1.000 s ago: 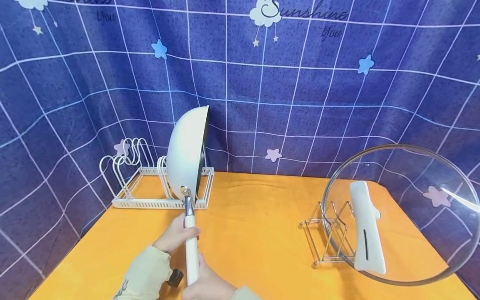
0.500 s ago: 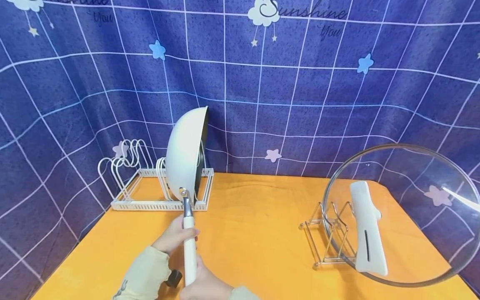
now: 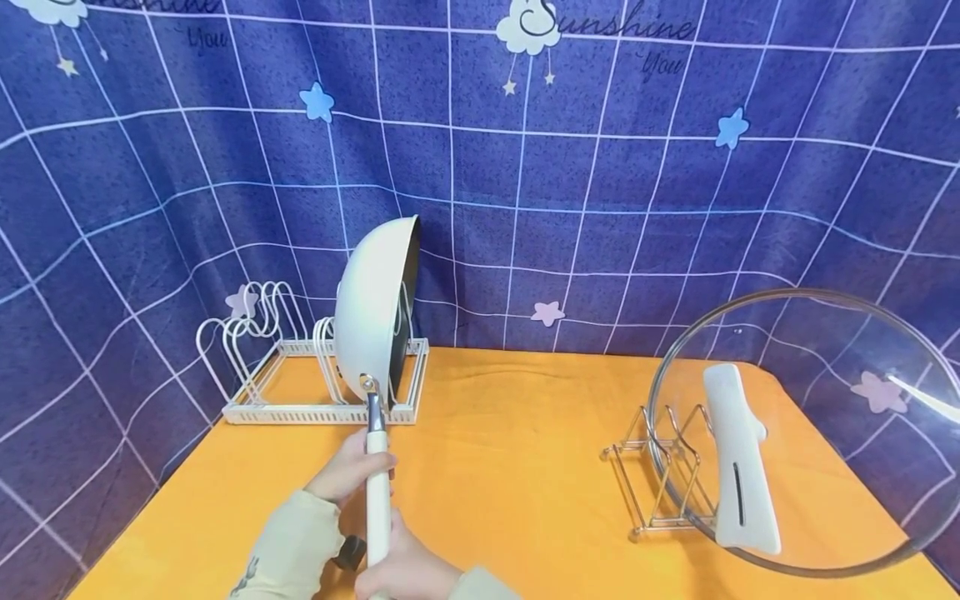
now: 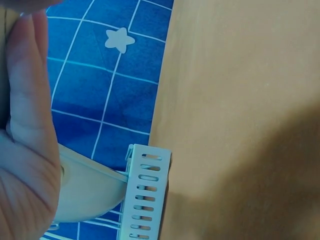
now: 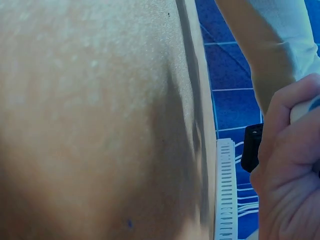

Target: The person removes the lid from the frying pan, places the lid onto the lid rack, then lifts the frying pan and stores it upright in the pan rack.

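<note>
A white wok (image 3: 367,308) with a dark inside stands on its side in the right part of a white rack (image 3: 315,413), its opening facing right. Its long white handle (image 3: 378,500) points toward me. My left hand (image 3: 348,471) grips the handle just below the metal collar, thumb across the top. Nearer to me, my right hand (image 3: 408,567) holds the handle's end. The left wrist view shows the left palm (image 4: 30,185) beside the wok, and the right wrist view shows the right hand's curled fingers (image 5: 290,150) around the handle. The left fingertips are mostly hidden.
On the right, a glass lid (image 3: 832,475) with a white grip (image 3: 738,467) leans upright in a small metal wire rack (image 3: 667,525). Several white loops (image 3: 240,333) rise from the left part of the white rack. A patterned blue curtain (image 3: 600,167) hangs behind the orange table (image 3: 517,467).
The near end of the handle has shifted slightly left along with my right hand. Both hands keep their hold, and the wok stays in the rack.
</note>
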Demonstrator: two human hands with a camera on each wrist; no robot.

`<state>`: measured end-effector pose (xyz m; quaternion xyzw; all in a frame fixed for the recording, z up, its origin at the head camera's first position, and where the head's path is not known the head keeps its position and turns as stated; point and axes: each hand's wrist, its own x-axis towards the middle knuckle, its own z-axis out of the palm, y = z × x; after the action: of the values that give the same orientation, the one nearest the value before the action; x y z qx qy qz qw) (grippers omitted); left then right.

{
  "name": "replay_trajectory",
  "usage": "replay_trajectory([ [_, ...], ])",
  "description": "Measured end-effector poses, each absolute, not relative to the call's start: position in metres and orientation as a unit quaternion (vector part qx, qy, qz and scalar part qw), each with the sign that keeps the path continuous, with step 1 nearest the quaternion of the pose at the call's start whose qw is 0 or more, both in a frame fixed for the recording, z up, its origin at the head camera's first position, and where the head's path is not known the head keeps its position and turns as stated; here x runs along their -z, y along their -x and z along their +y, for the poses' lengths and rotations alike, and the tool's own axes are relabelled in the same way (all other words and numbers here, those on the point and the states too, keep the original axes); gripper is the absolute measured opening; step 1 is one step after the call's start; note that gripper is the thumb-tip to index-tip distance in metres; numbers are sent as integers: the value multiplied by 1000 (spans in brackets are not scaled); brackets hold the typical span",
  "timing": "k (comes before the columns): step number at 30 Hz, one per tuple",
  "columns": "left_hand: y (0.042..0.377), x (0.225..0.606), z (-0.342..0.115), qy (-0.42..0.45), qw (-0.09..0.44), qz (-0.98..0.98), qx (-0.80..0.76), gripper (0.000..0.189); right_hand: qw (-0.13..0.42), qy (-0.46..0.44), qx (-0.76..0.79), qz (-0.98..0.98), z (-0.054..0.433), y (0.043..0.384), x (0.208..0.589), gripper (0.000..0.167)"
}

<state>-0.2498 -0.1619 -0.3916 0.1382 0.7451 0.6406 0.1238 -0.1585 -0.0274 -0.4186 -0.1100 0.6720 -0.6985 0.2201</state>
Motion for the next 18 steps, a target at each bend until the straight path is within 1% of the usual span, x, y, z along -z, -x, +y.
replay_trajectory([
  [5,251,391,-160,-131,113,747,-642,26,222,101,701,670,-30,160,418,61],
  [10,254,389,-159,-118,91,753,-641,19,246,72,743,618,-36,162,418,60],
  [15,254,389,-161,-106,90,758,-637,17,253,68,747,611,-41,163,419,64],
  [18,254,390,-162,-109,90,756,-639,17,252,65,746,613,-42,162,419,61],
])
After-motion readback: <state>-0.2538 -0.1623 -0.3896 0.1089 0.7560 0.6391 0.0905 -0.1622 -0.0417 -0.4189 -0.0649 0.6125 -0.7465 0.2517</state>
